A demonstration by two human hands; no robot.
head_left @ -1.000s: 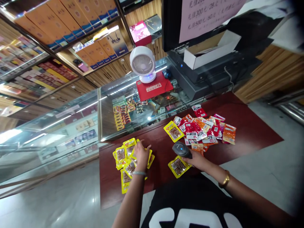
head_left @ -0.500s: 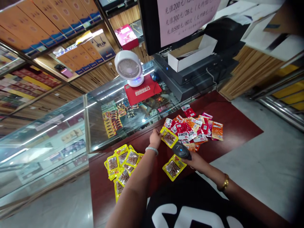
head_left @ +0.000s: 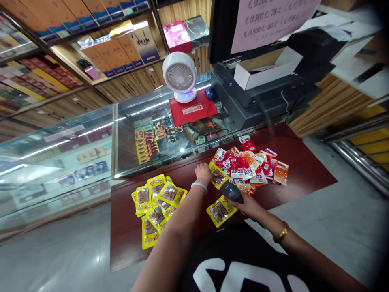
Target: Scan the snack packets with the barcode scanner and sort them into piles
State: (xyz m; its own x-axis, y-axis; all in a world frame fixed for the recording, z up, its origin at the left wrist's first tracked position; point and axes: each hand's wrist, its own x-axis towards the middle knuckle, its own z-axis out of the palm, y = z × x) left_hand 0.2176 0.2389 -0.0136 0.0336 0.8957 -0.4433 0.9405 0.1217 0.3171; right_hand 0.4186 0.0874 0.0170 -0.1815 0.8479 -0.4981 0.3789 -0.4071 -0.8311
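Note:
My right hand (head_left: 248, 206) grips a black handheld barcode scanner (head_left: 230, 190) with a small blue light, its head pointing up and left. Just beyond that head lies a yellow snack packet (head_left: 219, 177) with a clear window, against the edge of a pile of red and orange packets (head_left: 243, 166). At the yellow packet's left side is my left hand (head_left: 203, 173), fingers apart over the table; whether its thumb side touches the packet is unclear. Another yellow packet (head_left: 221, 211) lies below the scanner. Several more form a yellow pile (head_left: 158, 198) left of my left forearm.
The dark red table (head_left: 127, 247) adjoins a glass display counter (head_left: 124, 162). On the counter stand a white fan (head_left: 180, 75), a red mat (head_left: 194, 108) and a black machine bearing a white open box (head_left: 267, 69). A monitor (head_left: 223, 32) rises behind.
My left fingers have come off the yellow packet's left corner and spread out. The scanner stays in my right hand, nearly in place. The view has shifted slightly.

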